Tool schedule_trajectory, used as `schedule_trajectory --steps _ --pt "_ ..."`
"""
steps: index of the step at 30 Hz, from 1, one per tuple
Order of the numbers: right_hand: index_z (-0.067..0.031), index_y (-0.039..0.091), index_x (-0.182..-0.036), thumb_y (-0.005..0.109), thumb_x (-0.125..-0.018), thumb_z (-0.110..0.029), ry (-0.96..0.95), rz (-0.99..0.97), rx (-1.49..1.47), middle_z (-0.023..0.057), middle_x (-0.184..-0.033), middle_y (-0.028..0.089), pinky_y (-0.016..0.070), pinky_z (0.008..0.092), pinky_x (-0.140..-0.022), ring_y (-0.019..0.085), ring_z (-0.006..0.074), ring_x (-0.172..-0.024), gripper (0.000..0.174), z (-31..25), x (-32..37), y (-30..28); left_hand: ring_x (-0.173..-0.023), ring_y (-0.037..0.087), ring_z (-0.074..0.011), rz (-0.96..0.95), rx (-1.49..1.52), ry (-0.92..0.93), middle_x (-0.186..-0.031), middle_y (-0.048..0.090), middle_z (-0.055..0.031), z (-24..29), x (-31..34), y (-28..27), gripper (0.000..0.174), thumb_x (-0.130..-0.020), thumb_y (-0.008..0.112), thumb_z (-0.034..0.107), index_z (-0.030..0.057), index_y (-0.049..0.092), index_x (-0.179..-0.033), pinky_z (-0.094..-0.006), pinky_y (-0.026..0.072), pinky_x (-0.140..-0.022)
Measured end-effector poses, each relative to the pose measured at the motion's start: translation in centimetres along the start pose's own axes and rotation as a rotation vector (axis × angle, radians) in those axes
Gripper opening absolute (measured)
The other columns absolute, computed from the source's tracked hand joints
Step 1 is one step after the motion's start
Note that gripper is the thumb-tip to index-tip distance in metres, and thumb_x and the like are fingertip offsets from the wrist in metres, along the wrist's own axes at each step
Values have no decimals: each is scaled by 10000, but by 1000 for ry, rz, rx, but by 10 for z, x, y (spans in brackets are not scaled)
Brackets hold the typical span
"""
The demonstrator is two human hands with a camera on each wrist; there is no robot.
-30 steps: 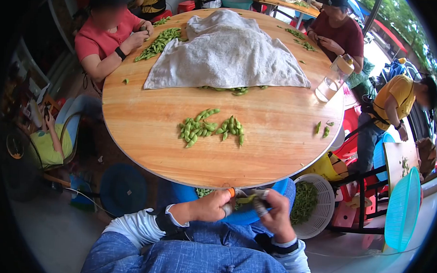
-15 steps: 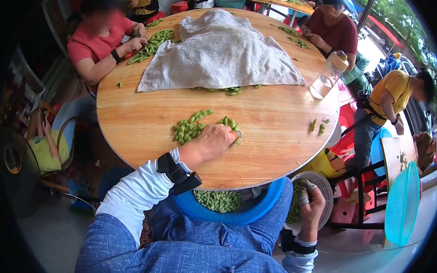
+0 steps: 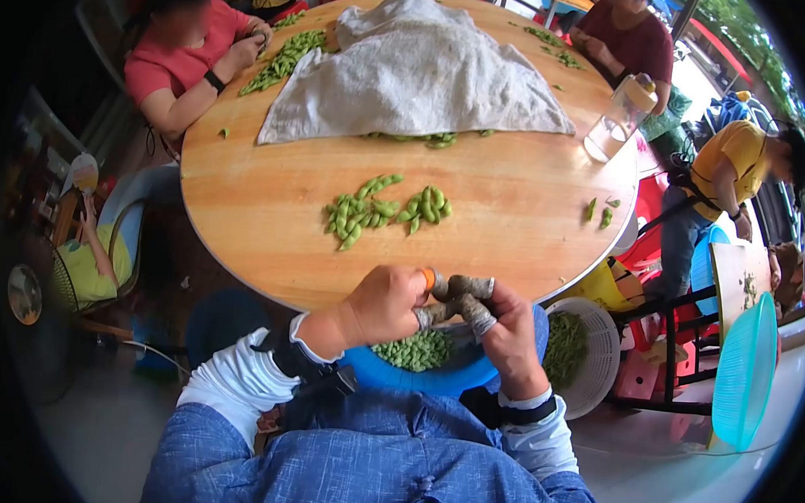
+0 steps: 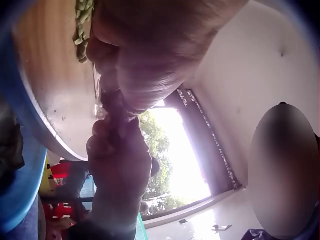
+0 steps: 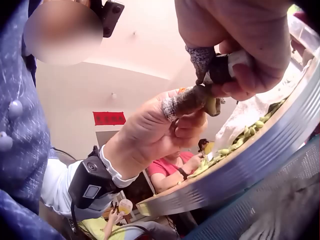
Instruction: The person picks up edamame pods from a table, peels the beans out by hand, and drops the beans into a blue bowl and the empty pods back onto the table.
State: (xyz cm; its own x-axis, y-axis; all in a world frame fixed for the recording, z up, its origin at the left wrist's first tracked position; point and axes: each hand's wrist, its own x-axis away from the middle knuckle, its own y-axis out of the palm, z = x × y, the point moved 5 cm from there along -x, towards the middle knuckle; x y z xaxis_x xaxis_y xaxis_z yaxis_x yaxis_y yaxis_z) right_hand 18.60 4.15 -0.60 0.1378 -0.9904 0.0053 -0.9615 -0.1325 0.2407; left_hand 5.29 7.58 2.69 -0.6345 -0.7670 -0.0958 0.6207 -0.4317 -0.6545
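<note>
Pod (image 5: pixel 213 106), plump green, clamped in cloth-capped grip of left hand (image 5: pixel 152 122), right hand (image 5: pixel 245 45) curled close, its hold unclear

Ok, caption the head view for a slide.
Left hand and right hand meet above a blue basin of shelled beans, green pods on the wooden table beyond.

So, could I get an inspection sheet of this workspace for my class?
Surface: round wooden table, wood bare around the pods.
Job's things: green pods on top; shelled beans in a blue basin below the near edge.
Clutter: rumpled cloth over more pods; clear bottle at right.
Grippers: left hand pinches a pod; right hand meets it, its grip unclear.
Cables: thin line, probably a cable, on the floor.
Surroundings: people seated at the table; white basket alongside.
</note>
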Motion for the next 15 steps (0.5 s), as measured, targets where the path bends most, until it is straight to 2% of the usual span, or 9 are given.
schedule_trajectory --steps 3,4,7,10,13,15 --pt "42 546 -1005 540 -804 6 -29 -22 -39 59 -918 597 441 238 -758 554 113 -832 204 -13 5 6 -558 544 -290 -76 20 -57 -594 534 -126 -3 0 -1 225 -712 616 190 -2 541 -802 -354 414 -523" --pt "43 545 -1006 540 -804 4 -49 -33 -30 61 -918 597 442 240 -760 555 114 -833 206 -14 7 6 -573 549 -251 -132 108 -46 -619 543 -151 -2 1 1 247 -711 620 172 -13 536 -851 -330 419 -545" --pt "47 536 -1018 545 -804 -4 -26 16 14 64 -926 593 440 242 -770 553 115 -847 220 -16 16 6 -603 534 -151 -203 431 49 -651 564 -117 -10 9 15 192 -760 581 131 -16 531 -872 -286 419 -575" --pt "51 523 -1036 554 -803 -14 18 56 -6 63 -946 585 435 239 -781 545 115 -868 244 -14 25 4 -642 481 -81 -130 690 -102 -673 557 -49 -9 20 22 116 -806 536 93 -10 536 -859 -251 410 -592" --pt "49 516 -1049 548 -817 -47 84 12 -63 60 -972 577 429 238 -781 537 112 -880 253 -8 32 6 -654 458 -60 -94 661 -110 -687 528 8 -7 25 24 83 -828 511 74 -4 539 -841 -233 406 -593" --pt "46 521 -1044 540 -825 -62 100 8 -112 58 -969 579 429 239 -777 537 109 -874 245 -7 35 8 -655 455 -46 -75 799 -189 -696 527 18 -10 27 28 65 -816 526 62 1 545 -827 -207 399 -590"
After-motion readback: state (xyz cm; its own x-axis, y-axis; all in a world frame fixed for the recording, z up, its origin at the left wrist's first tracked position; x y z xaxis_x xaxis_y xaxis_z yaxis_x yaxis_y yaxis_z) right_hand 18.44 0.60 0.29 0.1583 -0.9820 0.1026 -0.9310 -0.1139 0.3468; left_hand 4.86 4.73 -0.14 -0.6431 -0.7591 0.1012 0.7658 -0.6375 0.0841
